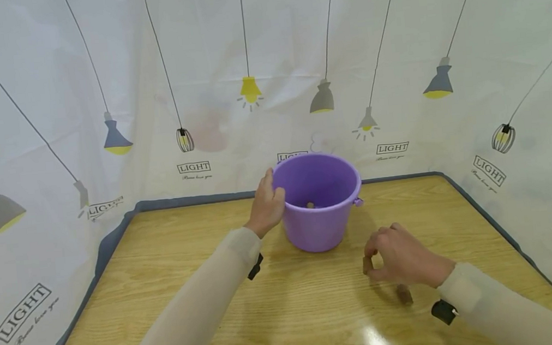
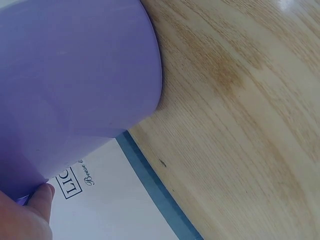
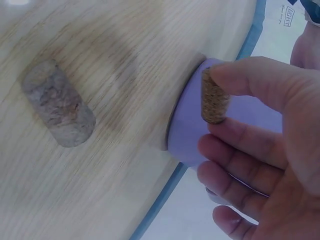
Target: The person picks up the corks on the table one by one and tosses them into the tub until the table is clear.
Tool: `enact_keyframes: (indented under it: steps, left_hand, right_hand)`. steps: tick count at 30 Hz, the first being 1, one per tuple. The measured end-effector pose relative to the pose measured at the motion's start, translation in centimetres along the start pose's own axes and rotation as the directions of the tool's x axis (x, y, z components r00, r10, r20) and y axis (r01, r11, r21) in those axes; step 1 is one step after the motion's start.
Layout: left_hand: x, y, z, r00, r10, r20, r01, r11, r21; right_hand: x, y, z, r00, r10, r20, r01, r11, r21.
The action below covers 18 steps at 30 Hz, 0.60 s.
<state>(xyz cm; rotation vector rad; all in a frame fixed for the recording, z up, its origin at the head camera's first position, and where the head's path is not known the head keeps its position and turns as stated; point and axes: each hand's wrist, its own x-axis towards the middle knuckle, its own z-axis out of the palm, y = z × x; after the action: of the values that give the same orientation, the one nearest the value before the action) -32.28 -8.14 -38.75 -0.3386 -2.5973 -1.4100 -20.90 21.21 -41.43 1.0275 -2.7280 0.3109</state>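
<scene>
A purple bucket stands upright on the wooden table. My left hand holds its left side at the rim; in the left wrist view, a finger lies by the bucket wall, and the rest of that hand is mostly cut off. To the right of the bucket and just above the table, my right hand pinches a small tapered cork stopper between thumb and forefinger. A second, thicker cork lies on the table below that hand. Inside the bucket, part of a small brown piece shows.
A light wood table has a dark blue border along its back and sides. White sheets printed with hanging lamps rise behind and at both sides. A small lug sticks out from the bucket's right side.
</scene>
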Motion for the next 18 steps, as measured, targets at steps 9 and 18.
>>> enact_keyframes:
  steps: [9,18]
  left_hand:
    - [0.1,-0.2,0.1,1.000,0.004,-0.008,-0.004,1.000,-0.004]
    - [0.1,-0.3,0.1,1.000,0.001,-0.005,-0.001,1.000,0.001]
  right_hand:
    - [0.4,-0.4,-0.3,0.998,0.010,-0.064,-0.011,1.000,-0.004]
    - [1.0,-0.6,-1.3,0.992,0.039,-0.119,-0.039,0.999,0.004]
